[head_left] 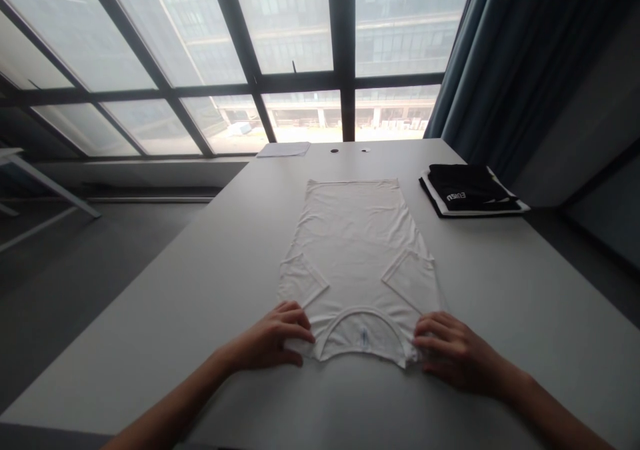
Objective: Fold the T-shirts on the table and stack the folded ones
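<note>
A white T-shirt lies flat on the white table, its neckline toward me and its hem at the far side. Both short sleeves are turned in over the body, pointing toward the middle. My left hand is at the left shoulder, with fingers and thumb closed on the cloth beside the collar. At the opposite shoulder, my right hand has its fingers curled round the fabric; its thumb is partly hidden. Between the hands the round collar gapes, showing the inside back and a small dark label print.
On the right of the table sits a stack of folded black and white clothes. Papers lie at the far left edge, near two round holes. Windows stand beyond, with a blue curtain at the right.
</note>
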The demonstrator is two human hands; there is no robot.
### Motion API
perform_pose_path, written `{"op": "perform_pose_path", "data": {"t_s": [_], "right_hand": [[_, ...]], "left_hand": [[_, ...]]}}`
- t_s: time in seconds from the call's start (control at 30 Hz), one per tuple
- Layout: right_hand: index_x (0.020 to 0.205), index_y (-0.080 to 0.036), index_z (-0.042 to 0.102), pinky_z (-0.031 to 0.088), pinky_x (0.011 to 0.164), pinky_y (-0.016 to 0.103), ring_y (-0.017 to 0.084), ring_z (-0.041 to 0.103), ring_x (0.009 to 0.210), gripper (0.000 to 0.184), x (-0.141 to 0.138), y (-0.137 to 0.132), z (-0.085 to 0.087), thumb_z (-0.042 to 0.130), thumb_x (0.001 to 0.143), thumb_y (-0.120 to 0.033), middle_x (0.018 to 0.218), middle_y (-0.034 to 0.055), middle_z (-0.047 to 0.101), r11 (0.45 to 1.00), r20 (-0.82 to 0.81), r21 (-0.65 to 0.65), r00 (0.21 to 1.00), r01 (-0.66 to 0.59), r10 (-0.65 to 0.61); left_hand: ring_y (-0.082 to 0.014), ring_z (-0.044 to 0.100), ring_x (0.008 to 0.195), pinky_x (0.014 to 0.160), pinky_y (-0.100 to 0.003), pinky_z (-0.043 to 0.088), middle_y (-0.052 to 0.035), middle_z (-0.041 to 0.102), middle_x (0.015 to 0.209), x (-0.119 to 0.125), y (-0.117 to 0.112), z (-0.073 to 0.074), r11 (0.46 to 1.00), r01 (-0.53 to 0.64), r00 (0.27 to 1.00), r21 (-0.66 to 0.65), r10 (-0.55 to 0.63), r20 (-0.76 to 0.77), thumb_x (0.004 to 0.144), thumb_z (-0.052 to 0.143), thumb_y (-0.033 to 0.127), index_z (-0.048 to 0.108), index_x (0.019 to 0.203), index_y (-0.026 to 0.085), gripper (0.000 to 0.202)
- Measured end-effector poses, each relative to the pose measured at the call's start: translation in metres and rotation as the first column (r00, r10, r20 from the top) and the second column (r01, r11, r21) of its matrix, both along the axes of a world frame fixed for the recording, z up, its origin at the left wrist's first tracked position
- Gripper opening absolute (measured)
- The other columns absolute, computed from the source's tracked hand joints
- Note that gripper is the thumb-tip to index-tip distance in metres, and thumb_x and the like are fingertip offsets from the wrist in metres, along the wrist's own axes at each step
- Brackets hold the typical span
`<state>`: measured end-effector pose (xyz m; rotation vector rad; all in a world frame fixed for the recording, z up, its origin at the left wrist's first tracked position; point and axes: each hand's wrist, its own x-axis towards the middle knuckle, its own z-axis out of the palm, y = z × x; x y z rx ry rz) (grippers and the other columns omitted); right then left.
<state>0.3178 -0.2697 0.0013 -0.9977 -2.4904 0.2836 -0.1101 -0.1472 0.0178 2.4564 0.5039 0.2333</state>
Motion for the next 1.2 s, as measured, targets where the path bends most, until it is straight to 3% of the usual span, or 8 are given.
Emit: {"op": "perform_pose_path", "data": {"t_s": [0.17,0.33,0.57,0.67,0.83,0.93,1.03,1.2], "right_hand": [[0.102,-0.019,0.064,0.052,0.086,0.037,0.021,0.064,0.098,0.014,-0.005,-0.001,-0.004,0.054,0.095,-0.013,0.099,0.0088,0.069,0.998,-0.021,0.058,1.0,0.007,-0.005],[0.098,-0.021,0.064,0.053,0.08,0.034,0.02,0.065,0.09,0.017,-0.008,0.0,-0.002,0.05,0.097,-0.013,0.093,0.008,0.069,0.999,-0.135,0.019,0.99,0.046,-0.042],[0.094,-0.02,0.064,0.051,0.072,0.029,0.018,0.063,0.079,0.017,-0.002,0.027,0.027,0.048,0.099,-0.024,0.086,0.0062,0.068,0.944,-0.316,-0.22,0.897,0.247,-0.308],[0.092,-0.02,0.067,0.05,0.066,0.028,0.018,0.063,0.075,0.023,0.007,0.064,0.049,0.051,0.098,-0.036,0.085,0.0047,0.07,0.869,-0.264,-0.351,0.854,0.348,-0.448],[0.086,-0.015,0.069,0.048,0.07,0.029,0.02,0.06,0.076,0.035,0.027,0.154,0.073,0.059,0.087,-0.049,0.08,0.0052,0.069,0.82,-0.271,-0.504,0.852,0.27,-0.447],[0.085,-0.013,0.071,0.046,0.068,0.028,0.019,0.059,0.075,0.036,0.037,0.21,0.07,0.06,0.082,-0.048,0.079,0.0052,0.069,0.804,-0.247,-0.528,0.857,0.273,-0.453],[0.083,-0.013,0.072,0.044,0.065,0.026,0.016,0.057,0.07,0.027,0.039,0.255,0.055,0.06,0.08,-0.036,0.073,0.0029,0.068,0.776,-0.125,-0.485,0.846,0.404,-0.518],[0.078,-0.013,0.073,0.042,0.063,0.024,0.015,0.058,0.066,0.018,0.029,0.287,0.025,0.059,0.08,-0.025,0.07,0.0033,0.069,0.737,-0.009,-0.399,0.801,0.546,-0.598]], "left_hand": [[-0.0213,0.06,0.099,0.095,-0.038,0.044,-0.0074,0.069,0.099,0.001,-0.003,-0.008,0.996,-0.017,0.996,0.087,0.01,0.083,0.095,0.066,0.035,0.076,0.103,0.03,0.013],[-0.0211,0.062,0.093,0.09,-0.037,0.047,-0.0099,0.07,0.095,0.0,-0.004,-0.009,0.997,-0.02,0.991,0.07,0.011,0.131,0.099,0.059,0.029,0.074,0.103,0.025,0.017],[-0.0158,0.064,0.08,0.073,-0.025,0.049,-0.0094,0.069,0.091,0.006,0.02,0.025,0.98,-0.186,0.957,-0.071,0.197,0.211,0.103,0.051,0.03,0.07,0.099,0.016,0.024],[-0.0142,0.061,0.074,0.065,-0.022,0.047,-0.0069,0.069,0.086,0.018,0.05,0.049,0.954,-0.293,0.94,-0.062,0.3,0.164,0.101,0.054,0.039,0.07,0.093,0.015,0.03],[-0.0155,0.057,0.072,0.066,-0.024,0.046,-0.0025,0.067,0.077,0.041,0.133,0.071,0.895,-0.426,0.891,-0.133,0.44,0.111,0.092,0.059,0.054,0.073,0.09,0.012,0.044],[-0.0156,0.056,0.071,0.064,-0.024,0.044,-0.0025,0.067,0.077,0.051,0.19,0.063,0.873,-0.419,0.897,-0.248,0.441,0.037,0.086,0.062,0.059,0.073,0.089,0.011,0.05],[-0.0137,0.054,0.064,0.058,-0.023,0.041,-0.0018,0.065,0.071,0.062,0.233,0.044,0.847,-0.473,0.876,-0.243,0.482,-0.023,0.078,0.066,0.062,0.073,0.084,0.01,0.053],[-0.0133,0.052,0.06,0.057,-0.024,0.041,-0.0013,0.064,0.064,0.072,0.257,0.014,0.84,-0.519,0.852,-0.16,0.522,-0.023,0.072,0.067,0.061,0.074,0.08,0.012,0.05]]}}
